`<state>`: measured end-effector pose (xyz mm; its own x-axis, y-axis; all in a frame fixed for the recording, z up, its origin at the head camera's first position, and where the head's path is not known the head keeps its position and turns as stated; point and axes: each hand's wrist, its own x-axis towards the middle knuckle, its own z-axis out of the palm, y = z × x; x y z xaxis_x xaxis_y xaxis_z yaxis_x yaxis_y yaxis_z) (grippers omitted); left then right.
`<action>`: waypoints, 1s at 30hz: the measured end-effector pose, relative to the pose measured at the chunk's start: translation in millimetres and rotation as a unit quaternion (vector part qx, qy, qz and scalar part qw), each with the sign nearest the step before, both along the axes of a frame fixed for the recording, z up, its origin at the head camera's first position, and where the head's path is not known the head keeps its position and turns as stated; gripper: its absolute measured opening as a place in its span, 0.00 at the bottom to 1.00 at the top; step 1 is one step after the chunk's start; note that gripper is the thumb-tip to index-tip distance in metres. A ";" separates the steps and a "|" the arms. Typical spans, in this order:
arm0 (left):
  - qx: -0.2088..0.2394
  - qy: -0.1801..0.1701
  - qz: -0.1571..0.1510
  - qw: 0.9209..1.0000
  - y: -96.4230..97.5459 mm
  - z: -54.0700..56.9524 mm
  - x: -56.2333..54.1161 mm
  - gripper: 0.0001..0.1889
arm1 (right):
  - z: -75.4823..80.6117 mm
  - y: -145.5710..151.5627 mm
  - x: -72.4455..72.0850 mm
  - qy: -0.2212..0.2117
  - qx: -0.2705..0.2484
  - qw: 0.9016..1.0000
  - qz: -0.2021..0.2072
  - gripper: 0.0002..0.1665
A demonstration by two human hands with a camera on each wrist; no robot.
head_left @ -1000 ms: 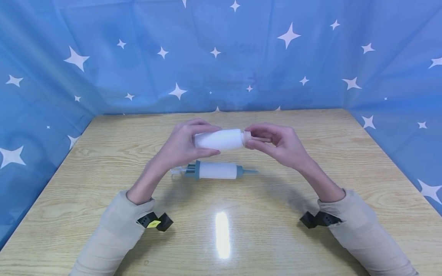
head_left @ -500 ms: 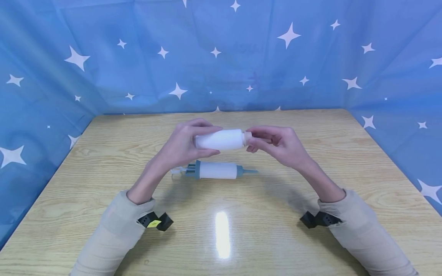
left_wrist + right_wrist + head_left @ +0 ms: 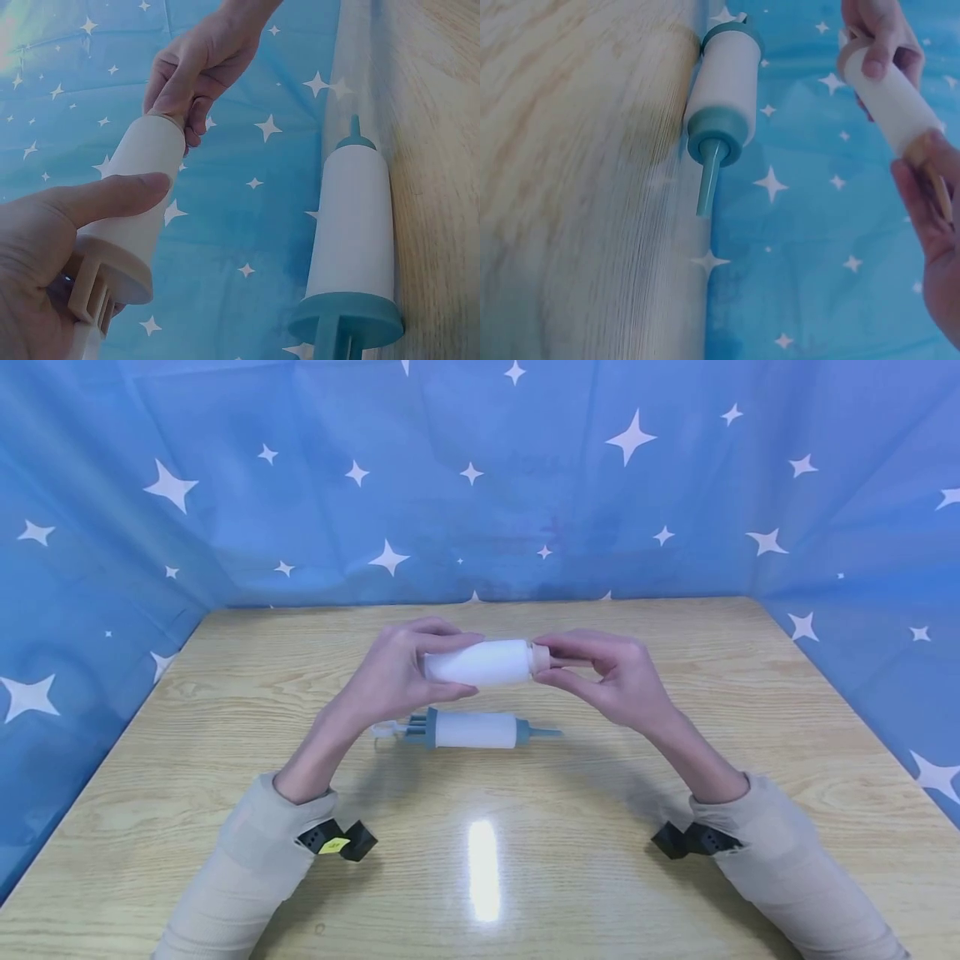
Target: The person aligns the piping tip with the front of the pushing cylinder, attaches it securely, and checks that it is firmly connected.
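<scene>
A white squeeze bottle with beige ends is held level above the table, its narrow nozzle pointing right. My left hand grips the bottle's body at the left, thumb along one side; the left wrist view shows its beige slotted base by the palm. With thumb and fingers, my right hand pinches the beige nozzle cap at the bottle's neck. Below the hands, a similar white bottle with teal ends lies on its side, its teal nozzle also pointing right.
The wooden table carries a bright light reflection near its front. A blue cloth with white stars hangs behind and along both sides. Black wrist cameras sit on both sleeves.
The right fingers have shifted round the nozzle cap, loosening their curl half a second ago and now pinching it again. My left hand and the teal-ended bottle stay in place.
</scene>
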<state>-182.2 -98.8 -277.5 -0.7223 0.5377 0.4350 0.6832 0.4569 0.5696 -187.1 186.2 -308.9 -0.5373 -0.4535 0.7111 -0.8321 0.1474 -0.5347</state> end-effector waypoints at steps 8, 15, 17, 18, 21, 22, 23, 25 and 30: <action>-0.008 -0.018 -0.013 1.000 -1.8 1.9 -1.0 0.28 | 5.0 1.2 2.9 0.087 0.022 0.996 -0.017 0.26; 0.005 -0.027 -0.016 1.000 -1.6 1.6 -0.8 0.27 | 4.7 0.6 0.5 0.110 0.011 0.994 -0.009 0.19; 0.008 -0.022 -0.015 1.000 -0.3 1.0 -0.4 0.27 | 3.8 0.7 0.2 0.102 0.005 0.995 -0.017 0.22; 0.009 -0.018 -0.015 1.000 0.4 0.6 -0.4 0.27 | 3.3 0.7 0.1 0.097 0.003 0.995 -0.021 0.24; 0.012 -0.006 -0.014 1.000 2.4 -0.2 0.6 0.26 | 2.1 1.6 0.2 0.083 0.010 0.996 -0.034 0.28; 0.011 -0.002 -0.013 1.000 2.9 -0.5 0.9 0.26 | 1.5 2.1 0.4 0.073 0.014 0.997 -0.034 0.26; 0.011 0.002 -0.012 1.000 3.4 -0.6 1.2 0.26 | 0.9 2.6 0.7 0.062 0.016 0.997 -0.032 0.22; 0.009 0.008 -0.013 1.000 4.3 -1.2 1.7 0.26 | -0.3 3.3 1.7 0.036 0.021 0.999 -0.033 0.14; 0.004 0.017 -0.018 1.000 6.2 -1.9 3.0 0.25 | -1.8 3.6 4.0 -0.024 0.026 0.998 -0.049 0.07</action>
<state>-179.3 -92.6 -279.4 -0.6875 0.5587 0.4639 0.7180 0.4273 0.5495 -183.2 189.8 -310.8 -0.6138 -0.4327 0.6603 -0.7859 0.2560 -0.5628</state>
